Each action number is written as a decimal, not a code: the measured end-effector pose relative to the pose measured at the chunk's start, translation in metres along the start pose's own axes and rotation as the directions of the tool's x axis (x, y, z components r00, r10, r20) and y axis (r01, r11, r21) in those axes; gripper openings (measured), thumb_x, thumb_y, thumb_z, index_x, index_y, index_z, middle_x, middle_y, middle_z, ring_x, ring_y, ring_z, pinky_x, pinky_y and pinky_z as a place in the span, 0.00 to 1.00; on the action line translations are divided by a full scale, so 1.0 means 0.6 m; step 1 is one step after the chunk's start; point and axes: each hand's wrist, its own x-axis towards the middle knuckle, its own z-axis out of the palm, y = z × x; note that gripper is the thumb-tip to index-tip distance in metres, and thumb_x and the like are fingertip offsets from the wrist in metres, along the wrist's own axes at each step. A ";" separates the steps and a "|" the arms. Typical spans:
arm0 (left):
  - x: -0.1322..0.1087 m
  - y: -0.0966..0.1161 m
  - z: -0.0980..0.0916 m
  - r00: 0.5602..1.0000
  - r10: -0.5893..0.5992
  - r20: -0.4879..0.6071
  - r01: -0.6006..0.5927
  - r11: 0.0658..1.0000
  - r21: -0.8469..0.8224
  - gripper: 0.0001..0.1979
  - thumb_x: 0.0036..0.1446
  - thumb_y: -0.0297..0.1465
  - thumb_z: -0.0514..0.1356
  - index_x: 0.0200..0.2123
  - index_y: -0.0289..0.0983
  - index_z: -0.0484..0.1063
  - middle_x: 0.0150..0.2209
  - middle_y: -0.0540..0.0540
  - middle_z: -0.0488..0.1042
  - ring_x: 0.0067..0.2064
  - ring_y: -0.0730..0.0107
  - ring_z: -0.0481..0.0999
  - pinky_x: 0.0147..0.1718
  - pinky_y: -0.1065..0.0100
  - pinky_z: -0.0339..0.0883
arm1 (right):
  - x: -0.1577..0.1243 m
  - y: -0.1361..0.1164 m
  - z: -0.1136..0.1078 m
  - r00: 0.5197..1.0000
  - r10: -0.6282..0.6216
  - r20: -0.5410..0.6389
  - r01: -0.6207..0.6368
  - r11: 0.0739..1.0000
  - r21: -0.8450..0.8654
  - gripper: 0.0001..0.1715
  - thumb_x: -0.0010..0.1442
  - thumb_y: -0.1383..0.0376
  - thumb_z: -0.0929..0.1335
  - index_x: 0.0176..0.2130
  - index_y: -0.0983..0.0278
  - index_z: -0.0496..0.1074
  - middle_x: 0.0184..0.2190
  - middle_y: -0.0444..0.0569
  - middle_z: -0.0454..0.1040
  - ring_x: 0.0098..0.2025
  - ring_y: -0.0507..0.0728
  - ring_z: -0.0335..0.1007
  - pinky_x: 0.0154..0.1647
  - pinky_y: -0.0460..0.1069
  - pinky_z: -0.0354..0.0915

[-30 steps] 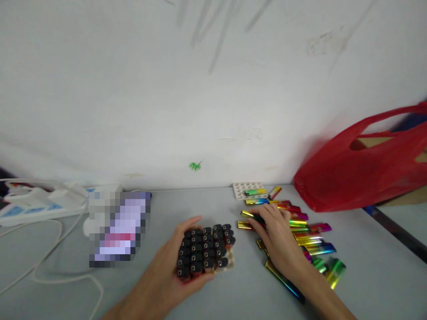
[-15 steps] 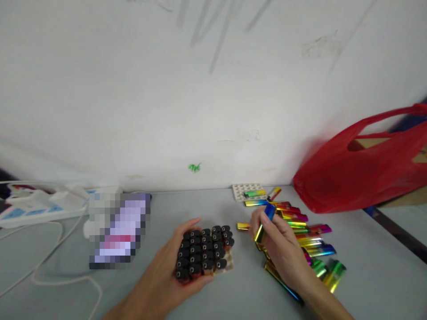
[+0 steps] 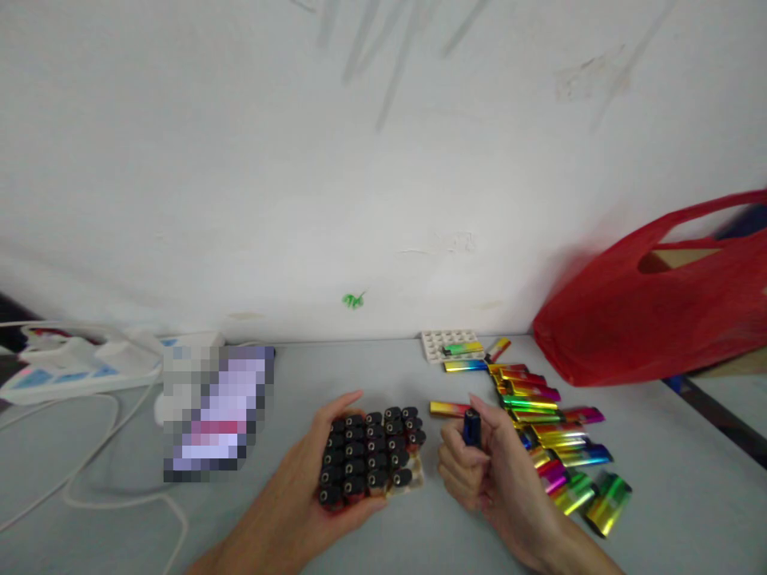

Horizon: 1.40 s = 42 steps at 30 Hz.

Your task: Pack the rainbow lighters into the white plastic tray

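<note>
My left hand (image 3: 305,471) is wrapped round a pale tray (image 3: 412,481) packed with upright lighters (image 3: 355,449), their black tops facing up. Several cells at the tray's right side show bare. In my right hand (image 3: 491,471), just right of the tray, a lighter (image 3: 472,427) is gripped upright. Its dark blue end points up between thumb and fingers; the fist hides its lower part. Beyond and right of this hand lies a loose heap of shiny, many-coloured lighters (image 3: 560,435). One gold and red lighter (image 3: 447,408) lies just behind my fingers.
A second white tray (image 3: 432,345) by the wall has a green-yellow lighter (image 3: 464,349) across it. On the right stands a red bag (image 3: 653,311). To the left are a blurred-out phone (image 3: 224,411), a power strip (image 3: 77,371) and loose white cables (image 3: 120,501).
My right hand has come down and turned, bringing the lighter from a slant to upright with its dark end up. My left hand and the tray keep their place.
</note>
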 end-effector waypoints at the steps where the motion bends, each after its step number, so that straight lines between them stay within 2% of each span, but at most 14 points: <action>1: 0.000 0.000 0.000 1.000 0.001 -0.001 -0.001 1.000 0.005 0.50 0.58 0.33 0.76 0.75 0.54 0.51 0.63 0.42 0.78 0.55 0.50 0.86 0.54 0.53 0.83 | -0.001 0.002 0.000 1.000 0.002 0.003 -0.002 1.000 0.018 0.39 0.70 0.38 0.68 0.23 0.57 0.51 0.18 0.31 0.43 0.19 0.47 0.32 0.19 0.46 0.38; 8: 0.001 0.006 0.004 0.999 -0.001 -0.046 -0.001 0.999 -0.034 0.48 0.56 0.32 0.75 0.73 0.54 0.55 0.60 0.45 0.79 0.49 0.54 0.88 0.49 0.58 0.83 | -0.002 0.010 0.004 0.999 0.034 0.029 -0.038 0.990 0.135 0.38 0.70 0.38 0.69 0.24 0.57 0.53 0.18 0.31 0.45 0.18 0.46 0.34 0.18 0.44 0.40; 13: 0.000 0.009 0.002 0.999 -0.009 -0.040 0.008 1.000 -0.020 0.48 0.57 0.33 0.75 0.73 0.54 0.55 0.61 0.45 0.79 0.52 0.53 0.87 0.52 0.56 0.82 | 0.006 0.007 0.000 0.997 0.066 0.033 -0.069 0.992 0.105 0.40 0.70 0.35 0.68 0.23 0.57 0.53 0.17 0.31 0.45 0.18 0.45 0.34 0.17 0.44 0.39; 21: 0.001 0.007 -0.002 1.000 0.029 -0.011 -0.029 0.999 0.016 0.49 0.58 0.33 0.76 0.74 0.55 0.52 0.61 0.45 0.79 0.54 0.52 0.86 0.55 0.55 0.82 | -0.007 0.004 0.006 0.998 0.062 0.006 -0.062 0.989 0.131 0.38 0.66 0.40 0.73 0.23 0.58 0.53 0.17 0.31 0.45 0.18 0.45 0.34 0.18 0.44 0.40; 25: 0.001 0.003 0.000 1.000 0.021 -0.023 -0.020 0.999 0.029 0.50 0.56 0.32 0.76 0.74 0.53 0.53 0.61 0.44 0.79 0.54 0.51 0.86 0.55 0.52 0.82 | -0.003 0.012 0.010 0.996 0.033 -0.089 -0.029 0.999 0.044 0.36 0.67 0.34 0.71 0.29 0.59 0.62 0.19 0.31 0.45 0.19 0.47 0.32 0.19 0.44 0.36; 28: 0.001 0.002 0.001 1.000 0.015 -0.024 -0.014 1.000 0.028 0.50 0.57 0.33 0.76 0.74 0.52 0.53 0.61 0.44 0.79 0.53 0.51 0.87 0.53 0.54 0.83 | 0.003 0.019 0.011 0.978 -0.089 -0.189 0.065 0.989 -0.131 0.31 0.70 0.36 0.70 0.39 0.59 0.70 0.22 0.33 0.51 0.20 0.48 0.36 0.20 0.45 0.39; 30: 0.001 0.001 0.001 1.000 0.010 -0.021 -0.010 0.999 0.033 0.50 0.57 0.33 0.76 0.75 0.53 0.52 0.62 0.44 0.79 0.53 0.52 0.87 0.53 0.54 0.83 | 0.002 0.019 0.010 0.948 -0.249 -0.196 0.177 0.930 -0.323 0.25 0.74 0.41 0.69 0.42 0.59 0.73 0.26 0.37 0.61 0.23 0.49 0.50 0.24 0.46 0.52; 32: 0.001 0.001 0.001 1.000 0.012 -0.014 -0.012 0.999 0.031 0.51 0.57 0.34 0.76 0.75 0.53 0.52 0.62 0.44 0.78 0.52 0.52 0.87 0.52 0.54 0.84 | -0.002 0.014 0.010 0.903 -0.409 -0.132 0.275 0.786 -0.553 0.21 0.78 0.47 0.68 0.41 0.59 0.77 0.34 0.44 0.69 0.36 0.54 0.66 0.40 0.48 0.64; 33: 0.001 0.000 0.000 1.000 0.018 -0.012 -0.017 0.999 0.030 0.51 0.57 0.34 0.76 0.75 0.53 0.51 0.62 0.44 0.78 0.53 0.52 0.87 0.52 0.55 0.84 | -0.005 0.011 0.009 0.885 -0.458 -0.082 0.305 0.705 -0.640 0.20 0.78 0.48 0.68 0.41 0.59 0.78 0.39 0.46 0.71 0.43 0.56 0.68 0.48 0.50 0.64; 34: 0.001 0.000 0.000 1.000 0.025 -0.014 -0.024 0.999 0.029 0.50 0.57 0.34 0.76 0.75 0.54 0.52 0.62 0.44 0.78 0.53 0.52 0.87 0.52 0.55 0.84 | -0.009 0.008 0.009 0.879 -0.475 -0.040 0.317 0.645 -0.695 0.19 0.77 0.49 0.69 0.41 0.58 0.80 0.41 0.47 0.71 0.47 0.58 0.68 0.51 0.52 0.63; 36: 0.000 -0.002 0.001 0.999 0.040 -0.027 -0.039 0.999 0.029 0.50 0.57 0.34 0.76 0.74 0.54 0.52 0.61 0.45 0.79 0.52 0.53 0.87 0.52 0.56 0.84 | -0.014 0.002 0.007 0.899 -0.439 0.013 0.299 0.591 -0.749 0.14 0.76 0.51 0.70 0.46 0.54 0.83 0.42 0.47 0.73 0.49 0.59 0.68 0.52 0.53 0.63; 38: 0.000 -0.003 0.001 0.998 0.043 -0.035 -0.043 0.999 0.023 0.50 0.57 0.33 0.76 0.74 0.54 0.53 0.60 0.45 0.79 0.50 0.55 0.88 0.50 0.58 0.84 | -0.017 -0.002 0.004 0.916 -0.398 0.045 0.278 0.551 -0.787 0.10 0.75 0.53 0.73 0.51 0.50 0.84 0.40 0.45 0.75 0.45 0.59 0.70 0.49 0.53 0.64; 42: 0.000 -0.005 0.002 0.999 0.035 -0.028 -0.034 0.999 0.024 0.50 0.56 0.33 0.76 0.74 0.52 0.52 0.60 0.45 0.79 0.48 0.55 0.88 0.48 0.59 0.84 | -0.013 -0.005 -0.005 0.909 -0.381 0.171 0.321 0.377 -0.868 0.12 0.72 0.61 0.75 0.53 0.48 0.84 0.33 0.41 0.74 0.34 0.55 0.68 0.40 0.51 0.62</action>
